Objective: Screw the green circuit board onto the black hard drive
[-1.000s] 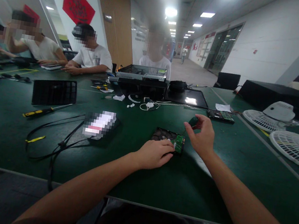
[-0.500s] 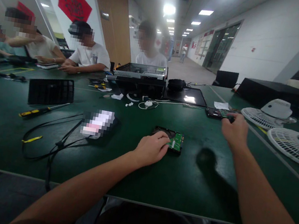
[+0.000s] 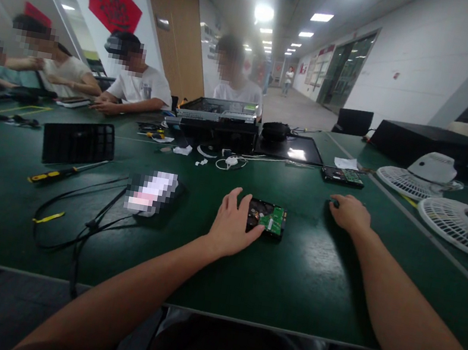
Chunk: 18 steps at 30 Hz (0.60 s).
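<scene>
In front of me a hard drive (image 3: 270, 220) lies flat, its green circuit board facing up. My left hand (image 3: 232, 223) is at its left end with fingers spread; the thumb reaches over the drive's near edge and the forefinger is by its far corner. To the right, my right hand (image 3: 349, 213) is low over the table, thumb and forefinger slightly apart around a dark gap; I make out nothing held. Beyond it lies a second hard drive (image 3: 342, 177), also board side up, apart from the hand.
On the left are a phone (image 3: 152, 192), black cables (image 3: 92, 225), a yellow-black screwdriver (image 3: 53, 174) and a black panel (image 3: 79, 143). An opened computer case (image 3: 218, 124) stands ahead, near a seated person. White fan parts (image 3: 461, 224) and a black case (image 3: 437, 152) sit at right.
My right hand has left the second hard drive and come down nearer to me. My left hand's fingers have lifted and spread, uncovering more of the first drive.
</scene>
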Motion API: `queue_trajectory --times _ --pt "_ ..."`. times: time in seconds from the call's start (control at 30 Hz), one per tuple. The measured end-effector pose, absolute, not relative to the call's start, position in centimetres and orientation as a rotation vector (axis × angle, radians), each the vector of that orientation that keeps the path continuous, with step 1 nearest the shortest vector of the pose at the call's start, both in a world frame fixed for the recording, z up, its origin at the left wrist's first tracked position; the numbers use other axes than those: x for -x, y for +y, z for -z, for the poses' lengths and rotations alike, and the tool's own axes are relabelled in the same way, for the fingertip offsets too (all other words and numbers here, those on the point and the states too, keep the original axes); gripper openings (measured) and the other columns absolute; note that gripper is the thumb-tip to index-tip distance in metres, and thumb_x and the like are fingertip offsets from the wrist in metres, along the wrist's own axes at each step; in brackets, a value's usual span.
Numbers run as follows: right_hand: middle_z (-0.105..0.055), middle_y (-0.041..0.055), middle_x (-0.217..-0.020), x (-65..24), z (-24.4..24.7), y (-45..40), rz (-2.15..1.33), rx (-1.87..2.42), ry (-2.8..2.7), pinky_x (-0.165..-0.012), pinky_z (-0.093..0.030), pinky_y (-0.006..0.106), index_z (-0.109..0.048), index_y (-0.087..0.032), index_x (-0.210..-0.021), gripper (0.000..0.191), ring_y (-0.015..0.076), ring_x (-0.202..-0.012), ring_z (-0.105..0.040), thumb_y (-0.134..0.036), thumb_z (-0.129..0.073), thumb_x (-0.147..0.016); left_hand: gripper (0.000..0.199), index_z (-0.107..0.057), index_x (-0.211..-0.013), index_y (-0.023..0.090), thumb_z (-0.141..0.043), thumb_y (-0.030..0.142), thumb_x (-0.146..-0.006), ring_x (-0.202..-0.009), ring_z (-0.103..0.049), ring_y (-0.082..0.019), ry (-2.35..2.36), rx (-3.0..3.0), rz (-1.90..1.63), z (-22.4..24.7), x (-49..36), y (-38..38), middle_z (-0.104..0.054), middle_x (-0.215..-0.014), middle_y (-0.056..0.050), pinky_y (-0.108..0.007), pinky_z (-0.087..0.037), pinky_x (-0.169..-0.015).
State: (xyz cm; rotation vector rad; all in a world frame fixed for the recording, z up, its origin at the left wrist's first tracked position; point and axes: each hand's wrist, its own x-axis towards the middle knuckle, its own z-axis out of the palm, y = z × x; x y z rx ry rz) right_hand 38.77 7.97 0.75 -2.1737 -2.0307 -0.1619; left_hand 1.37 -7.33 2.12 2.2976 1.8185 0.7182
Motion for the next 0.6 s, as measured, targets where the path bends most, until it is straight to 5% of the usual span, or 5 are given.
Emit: queue_trajectory --times 0.27,0.6 --pt "-0.066 0.0149 -0.136 -38.91 -0.72 8.06 0.167 2.175 -2.021 -0.089 -0.055 0.044 -0.076 -0.028 -0.130 0.043 0.0339 -0.115 -0.068 -0.047 -0.048 -0.103 0.098 -0.029 -0.162 0.023 -0.068 0.073 -0.087 -0.159 -0.024 -0.047 1.769 -2.313 -0.586 -1.55 -1.23 -7.23 -0.012 -0.175 -0.018 -0.063 -0.032 -0.127" --pt "-0.069 0.0170 -0.129 -39.05 -0.97 7.80 0.189 2.178 -2.059 -0.083 -0.055 0.042 -0.077 -0.023 -0.120 0.038 0.0331 -0.108 -0.071 -0.041 -0.049 -0.102 0.092 -0.033 -0.161 0.026 -0.076 0.060 -0.088 -0.148 -0.047 -0.046 1.751 -2.246 -0.575 -1.81 -1.00 -7.10 -0.013 -0.175 -0.018 -0.057 -0.052 -0.115"
